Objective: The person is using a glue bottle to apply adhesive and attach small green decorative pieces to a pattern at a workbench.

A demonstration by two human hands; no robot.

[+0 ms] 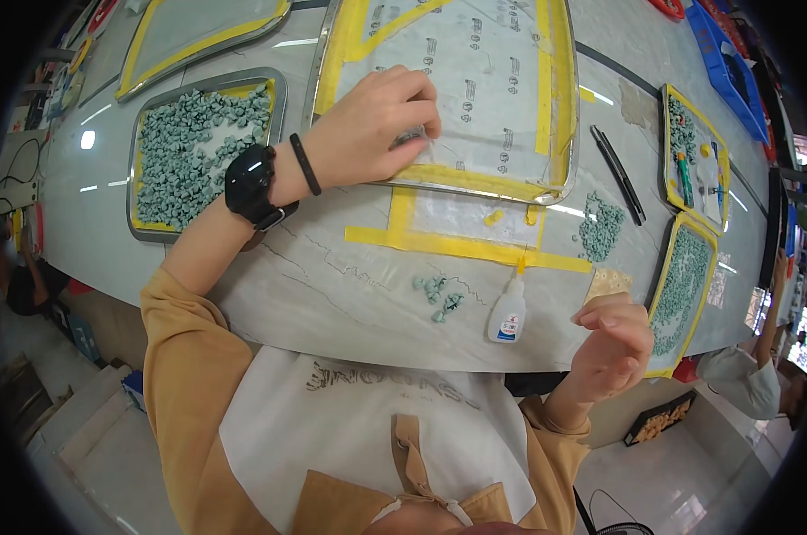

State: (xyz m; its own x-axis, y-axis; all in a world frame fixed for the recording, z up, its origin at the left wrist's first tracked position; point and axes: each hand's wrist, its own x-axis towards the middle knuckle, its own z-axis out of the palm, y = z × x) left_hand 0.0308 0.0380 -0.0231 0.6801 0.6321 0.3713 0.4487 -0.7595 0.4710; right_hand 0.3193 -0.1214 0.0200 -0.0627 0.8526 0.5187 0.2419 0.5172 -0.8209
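My left hand (381, 125), with a black watch (251, 185) and a black band on its wrist, bends over the near left part of a metal-rimmed tray (475, 184). Its fingers curl toward the thumb; whatever they hold is hidden. Patterned film and yellow tape cover that tray. My right hand (613, 348) is raised by the table's near edge, fingers loosely bent and apart, with nothing visible in them. Left of it stands a white glue bottle (508, 314) with a yellow tip. A few green stone chips (440, 299) lie beside the bottle.
A tray of green chips (198, 152) sits at left, another taped tray (198, 40) behind it. At right are a chip pile (602, 227), black pens or tweezers (617, 174), two taped trays (682, 290) and a blue bin (732, 71). Other people are at both sides.
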